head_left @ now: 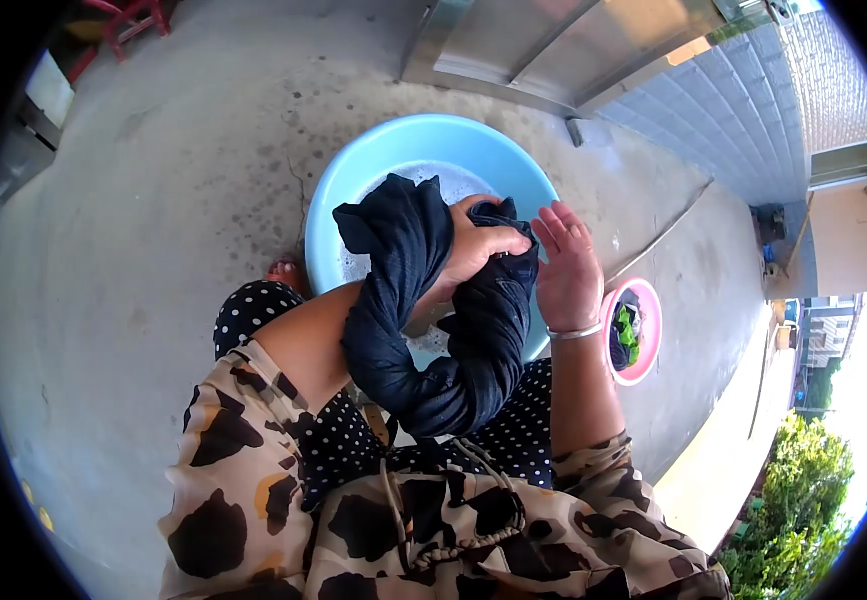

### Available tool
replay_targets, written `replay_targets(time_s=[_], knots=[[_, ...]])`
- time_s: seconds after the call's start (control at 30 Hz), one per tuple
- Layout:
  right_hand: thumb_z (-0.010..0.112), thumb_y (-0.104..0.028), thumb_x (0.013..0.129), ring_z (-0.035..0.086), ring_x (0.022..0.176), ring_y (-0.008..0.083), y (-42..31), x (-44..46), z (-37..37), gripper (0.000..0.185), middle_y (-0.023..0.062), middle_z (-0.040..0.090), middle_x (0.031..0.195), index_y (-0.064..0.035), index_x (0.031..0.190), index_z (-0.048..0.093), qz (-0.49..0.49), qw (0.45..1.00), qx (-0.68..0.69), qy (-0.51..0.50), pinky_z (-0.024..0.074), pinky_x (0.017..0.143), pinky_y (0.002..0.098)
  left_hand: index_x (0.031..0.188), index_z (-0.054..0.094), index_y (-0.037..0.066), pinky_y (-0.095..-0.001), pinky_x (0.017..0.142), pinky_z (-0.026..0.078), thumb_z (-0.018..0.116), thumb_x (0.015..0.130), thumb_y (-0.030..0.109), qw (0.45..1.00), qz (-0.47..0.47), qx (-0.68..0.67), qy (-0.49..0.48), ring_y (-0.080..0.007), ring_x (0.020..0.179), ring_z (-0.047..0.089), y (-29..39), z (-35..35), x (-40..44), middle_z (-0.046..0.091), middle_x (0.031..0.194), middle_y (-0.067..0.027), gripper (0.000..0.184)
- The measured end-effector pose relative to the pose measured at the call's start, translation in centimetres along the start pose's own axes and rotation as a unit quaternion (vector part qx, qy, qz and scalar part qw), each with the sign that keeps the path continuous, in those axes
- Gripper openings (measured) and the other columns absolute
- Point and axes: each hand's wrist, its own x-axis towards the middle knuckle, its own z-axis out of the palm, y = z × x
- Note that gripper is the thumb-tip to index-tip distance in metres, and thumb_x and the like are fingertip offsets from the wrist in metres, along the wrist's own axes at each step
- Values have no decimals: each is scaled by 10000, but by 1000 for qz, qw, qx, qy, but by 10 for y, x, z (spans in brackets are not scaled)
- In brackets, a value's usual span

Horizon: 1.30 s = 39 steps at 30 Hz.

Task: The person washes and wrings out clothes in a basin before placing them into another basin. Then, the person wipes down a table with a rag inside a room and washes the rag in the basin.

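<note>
A dark blue denim garment (493,335), twisted into a thick rope, loops over my left forearm above a light blue basin (433,128). My left hand (478,245) is closed round the garment's upper right end, with the thumb on top. Beside that end, my right hand (565,265) is raised with its fingers stretched out and the palm showing; a silver bangle is on its wrist. I cannot tell whether its fingertips touch the cloth. Soapy water (453,180) with white suds shows in the basin, partly hidden by the garment and my arm.
A pink basin (653,345) holding dark and green cloth stands on the concrete floor to the right. Near it lies a long thin pole (668,228). A metal-framed door (513,60) is beyond the blue basin, and a red stool (133,22) is at the far left.
</note>
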Motion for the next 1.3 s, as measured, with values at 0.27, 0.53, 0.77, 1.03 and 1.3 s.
replay_targets(time_s=[0.27, 0.53, 0.77, 1.03, 1.3], knots=[[437, -378, 887, 477, 1047, 226, 29, 21, -4, 542, 177, 475, 1171, 19, 1251, 382, 74, 997, -11, -37, 367, 907, 319, 1123, 483, 25, -306, 716, 468, 674, 652, 213, 962, 8, 210, -175, -192, 766, 588, -5, -5, -13, 593, 908, -121, 542], [547, -165, 825, 512, 910, 173, 7, 39, 18, 407, 120, 502, 1093, 38, 1162, 443, 37, 963, -255, -77, 424, 776, 283, 1152, 468, 13, -333, 804, 444, 646, 658, 284, 935, 55, 300, -180, -238, 876, 573, 2, -5, -7, 570, 984, -154, 591], [697, -94, 662, 522, 996, 271, -98, -43, 95, 687, 175, 528, 1056, 8, 1244, 345, -222, 700, -541, -410, 406, 867, 343, 1051, 510, 20, -329, 671, 507, 617, 702, 247, 895, -191, 401, 38, -203, 825, 608, -2, -23, 35, 583, 994, -141, 430], [737, -134, 521, 579, 853, 310, -27, -47, 76, 780, 193, 563, 939, -58, 1214, 387, -388, 410, -764, -314, 453, 774, 376, 1031, 518, 31, -328, 668, 517, 612, 715, 240, 987, -138, 81, 8, -204, 814, 614, -17, -30, 33, 591, 978, -136, 391], [588, -7, 629, 563, 675, 183, -100, 14, 55, 477, 97, 551, 741, -6, 1083, 440, -342, 913, -216, -49, 480, 643, 299, 906, 578, 64, -361, 670, 524, 586, 750, 263, 966, -131, -209, 72, -201, 738, 627, 9, -29, 37, 627, 853, -62, 253]])
